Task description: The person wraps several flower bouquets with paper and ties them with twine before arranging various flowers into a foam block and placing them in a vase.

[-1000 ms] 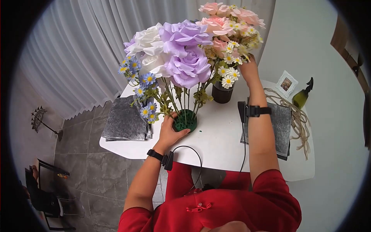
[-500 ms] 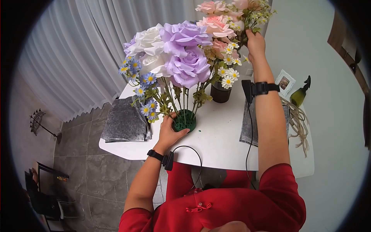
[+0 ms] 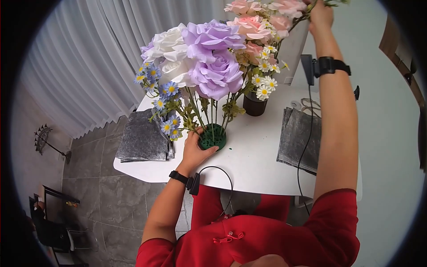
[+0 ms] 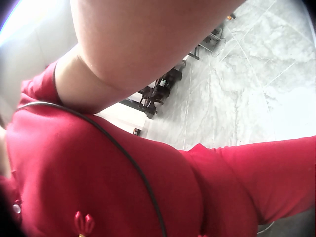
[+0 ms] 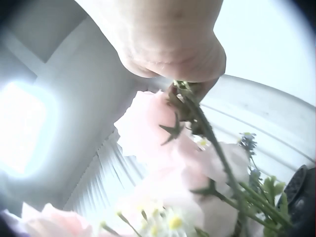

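My left hand (image 3: 195,152) grips the round green floral foam (image 3: 212,141) near the table's front edge, thumb on its near side. Purple roses (image 3: 216,73), white roses (image 3: 171,44) and blue daisies (image 3: 171,89) stand upright in the foam. At the upper right, my right hand (image 3: 321,18) holds a thin green flower stem (image 5: 217,143) high above the table. Below it, pink roses (image 3: 251,27) and white daisies (image 3: 263,92) rise from a dark vase (image 3: 255,107). The left wrist view shows forearm, red clothing and floor, but not the left hand.
Dark grey sheets (image 3: 144,138) lie stacked at the table's left edge, and another grey stack (image 3: 302,138) lies on the right under my right arm. A black cable (image 3: 307,147) hangs from the right wrist camera. Pale curtains (image 3: 89,58) hang behind the table.
My right hand has risen from among the pink flowers, moving up and to the right with the flower stem. The left hand stays on the floral foam.
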A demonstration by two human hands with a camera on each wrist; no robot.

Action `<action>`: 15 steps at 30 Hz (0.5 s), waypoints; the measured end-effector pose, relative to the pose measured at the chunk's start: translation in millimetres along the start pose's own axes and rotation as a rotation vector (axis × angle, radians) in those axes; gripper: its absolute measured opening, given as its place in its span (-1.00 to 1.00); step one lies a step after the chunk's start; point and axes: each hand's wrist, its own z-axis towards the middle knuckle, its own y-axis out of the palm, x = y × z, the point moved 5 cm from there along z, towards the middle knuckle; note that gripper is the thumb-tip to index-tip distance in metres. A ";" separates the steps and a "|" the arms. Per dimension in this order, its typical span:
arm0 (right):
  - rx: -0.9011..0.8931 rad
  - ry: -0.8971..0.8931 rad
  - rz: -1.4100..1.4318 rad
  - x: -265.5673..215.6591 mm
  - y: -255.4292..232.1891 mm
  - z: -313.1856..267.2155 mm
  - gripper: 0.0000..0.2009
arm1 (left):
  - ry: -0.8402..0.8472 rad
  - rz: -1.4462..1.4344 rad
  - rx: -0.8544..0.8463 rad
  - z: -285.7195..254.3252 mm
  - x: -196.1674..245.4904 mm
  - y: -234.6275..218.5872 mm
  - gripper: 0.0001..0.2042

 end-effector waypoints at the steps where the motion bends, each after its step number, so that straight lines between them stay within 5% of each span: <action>1: 0.017 -0.034 0.043 -21.0 0.2 -4.8 -0.71 | -0.004 0.001 0.002 -0.1 -0.4 -0.3 -0.29; 5: 0.108 -0.014 0.278 -78.4 -32.8 -7.1 -0.73 | 0.008 -0.025 0.012 -0.5 -1.6 2.0 -0.28; 8: -0.569 0.101 0.635 -109.0 -63.4 -12.3 -0.75 | 0.024 0.000 0.045 0.7 -2.9 -1.1 -0.27; 9: -0.410 0.111 0.645 -119.9 -70.8 -39.5 -0.63 | 0.015 0.017 0.026 -0.2 -2.2 -1.3 -0.26; 14: -0.605 0.221 0.926 -130.8 -86.0 -179.1 -0.39 | -0.002 0.045 0.009 0.4 -1.9 -2.7 -0.23; 15: -0.639 0.186 0.891 -122.5 -86.3 -200.6 -0.51 | -0.003 0.034 0.002 0.0 -1.3 -1.6 -0.23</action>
